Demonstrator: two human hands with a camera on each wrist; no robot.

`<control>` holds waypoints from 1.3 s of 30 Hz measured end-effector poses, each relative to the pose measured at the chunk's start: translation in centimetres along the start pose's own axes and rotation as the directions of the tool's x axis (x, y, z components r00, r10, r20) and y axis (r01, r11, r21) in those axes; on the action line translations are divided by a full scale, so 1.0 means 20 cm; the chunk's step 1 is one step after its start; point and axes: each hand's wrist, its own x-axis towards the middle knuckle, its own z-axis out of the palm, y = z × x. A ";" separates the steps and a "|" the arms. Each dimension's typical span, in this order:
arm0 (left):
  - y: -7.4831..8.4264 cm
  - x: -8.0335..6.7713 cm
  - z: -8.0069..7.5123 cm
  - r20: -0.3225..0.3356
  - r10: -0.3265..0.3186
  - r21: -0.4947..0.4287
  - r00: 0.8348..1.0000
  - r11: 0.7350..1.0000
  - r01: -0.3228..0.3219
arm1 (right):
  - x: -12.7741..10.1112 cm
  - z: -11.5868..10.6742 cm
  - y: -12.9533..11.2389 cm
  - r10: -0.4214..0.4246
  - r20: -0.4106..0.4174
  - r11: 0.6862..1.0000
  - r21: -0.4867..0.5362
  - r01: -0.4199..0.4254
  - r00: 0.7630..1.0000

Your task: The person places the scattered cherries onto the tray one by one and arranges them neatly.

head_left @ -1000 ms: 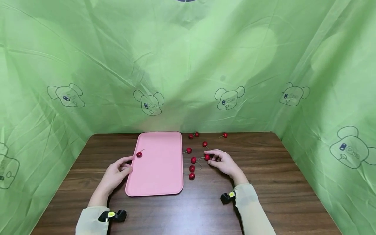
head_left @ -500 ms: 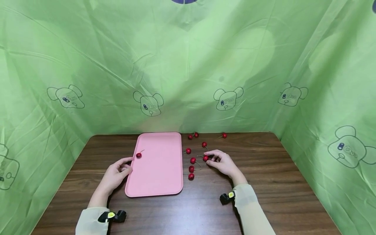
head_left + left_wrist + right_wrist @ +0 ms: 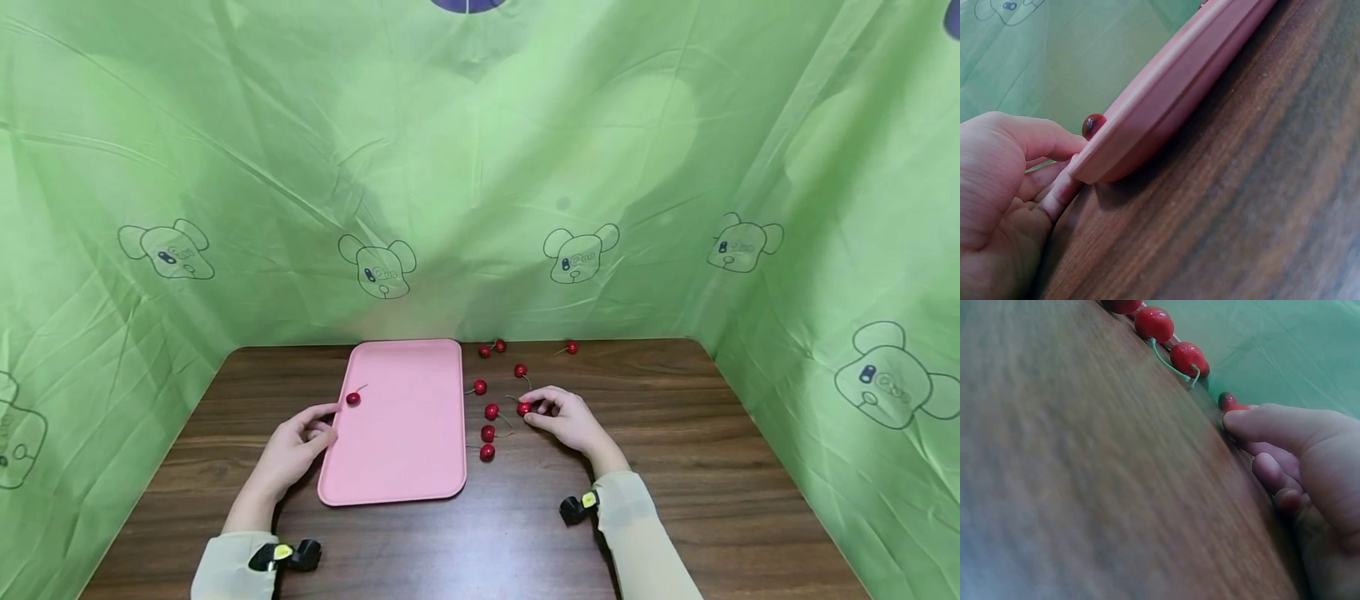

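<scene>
A pink tray [image 3: 405, 442] lies flat on the brown wooden table [image 3: 675, 467], with one red cherry [image 3: 352, 399] near its left rim. My left hand [image 3: 318, 421] grips that left rim, thumb on top and fingers against the edge; the left wrist view shows the hand [image 3: 1060, 169], the tray [image 3: 1166, 106] and the cherry [image 3: 1092, 124] up close. To the right of the tray my right hand [image 3: 534, 412] pinches a stemmed cherry [image 3: 523, 408] that rests on the table. In the right wrist view the thumb tip of this hand [image 3: 1247, 434] touches the cherry [image 3: 1227, 400].
Several loose cherries lie between the tray and my right hand, among them ones at the near end [image 3: 487, 452] and middle [image 3: 491, 411]. More sit by the back edge [image 3: 572, 347]. Green cloth [image 3: 480, 167] walls the table on three sides.
My right hand's fingers have curled a little tighter round the cherry and drawn it slightly nearer. The left hand and tray have not moved.
</scene>
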 end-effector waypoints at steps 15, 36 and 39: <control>0.00 0.00 0.00 0.006 0.007 -0.012 1.000 1.000 -0.007 | -0.01 0.01 0.00 0.067 -0.039 0.995 0.075 -0.064 0.997; -0.02 0.01 0.00 0.006 0.014 0.003 1.000 1.000 -0.014 | 0.03 0.04 -0.09 0.125 -0.087 0.978 0.179 -0.108 0.988; -0.02 0.01 0.00 0.002 0.014 0.010 1.000 1.000 -0.014 | 0.06 0.05 -0.14 0.133 -0.089 0.978 0.172 -0.116 0.987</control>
